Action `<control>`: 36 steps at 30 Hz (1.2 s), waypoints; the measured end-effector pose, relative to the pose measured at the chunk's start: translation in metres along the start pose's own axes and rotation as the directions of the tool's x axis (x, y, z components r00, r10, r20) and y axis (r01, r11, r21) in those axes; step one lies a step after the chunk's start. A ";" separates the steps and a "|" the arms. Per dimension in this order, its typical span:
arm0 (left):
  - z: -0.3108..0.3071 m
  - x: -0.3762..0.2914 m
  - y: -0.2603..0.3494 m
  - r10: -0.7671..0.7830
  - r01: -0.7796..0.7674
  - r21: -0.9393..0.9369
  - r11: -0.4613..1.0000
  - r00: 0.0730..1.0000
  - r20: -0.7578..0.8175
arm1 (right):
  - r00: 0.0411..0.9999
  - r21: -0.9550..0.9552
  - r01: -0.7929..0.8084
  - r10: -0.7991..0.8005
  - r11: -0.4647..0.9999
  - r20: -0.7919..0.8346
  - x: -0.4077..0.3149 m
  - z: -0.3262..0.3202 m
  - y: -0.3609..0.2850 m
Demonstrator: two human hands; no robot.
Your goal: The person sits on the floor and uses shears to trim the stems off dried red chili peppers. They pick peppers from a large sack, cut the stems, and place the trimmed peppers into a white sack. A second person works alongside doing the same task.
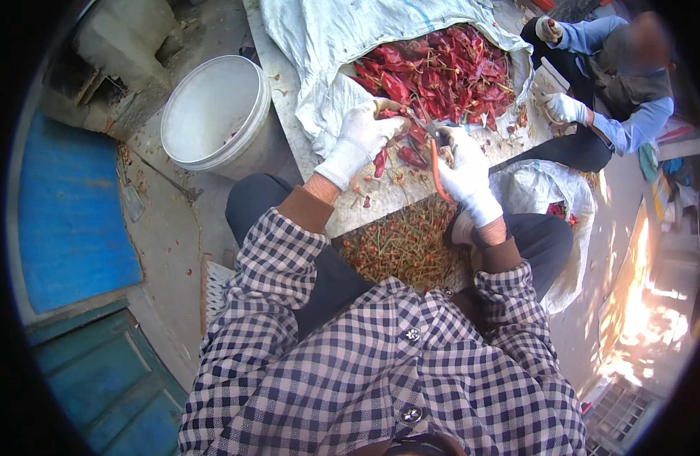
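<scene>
My left hand point(364, 137), in a white knit glove, pinches a dried red chili pepper point(389, 114) at the near edge of the heap. In my gloved right hand point(467, 165) is a pair of scissors point(435, 151) with orange handles, the blades pointing up toward my left fingertips. Whether the blades touch the pepper is hard to tell. Beyond both hands a large heap of dried red chilies point(441, 68) spills from a white woven sack point(327, 51). Several loose chilies point(411, 157) and cut bits lie on the pale board point(373, 202) below my hands.
A white plastic bucket point(213, 114) stands at the left. Cut stems point(401, 245) cover the ground between my legs. On the right sits another person point(629, 85) in white gloves, one holding a cutting tool. Another woven sack point(555, 194) with chilies rests by my right knee.
</scene>
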State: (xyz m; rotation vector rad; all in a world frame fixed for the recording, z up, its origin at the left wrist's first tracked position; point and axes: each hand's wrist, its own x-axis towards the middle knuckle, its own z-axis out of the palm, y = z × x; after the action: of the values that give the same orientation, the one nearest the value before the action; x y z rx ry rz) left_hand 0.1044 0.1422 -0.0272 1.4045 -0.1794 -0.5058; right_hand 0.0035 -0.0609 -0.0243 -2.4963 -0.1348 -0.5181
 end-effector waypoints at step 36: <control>-0.020 0.003 0.016 0.016 -0.032 -0.109 0.993 0.990 -0.143 | 0.995 -0.120 -0.047 0.036 0.992 -0.091 -0.030 0.067 -0.002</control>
State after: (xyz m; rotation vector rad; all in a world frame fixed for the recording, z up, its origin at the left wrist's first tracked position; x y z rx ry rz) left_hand 0.1195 0.1601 -0.0155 1.3223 -0.0519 -0.3881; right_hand -0.0026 -0.0211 -0.0857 -2.5827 -0.0168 -0.6364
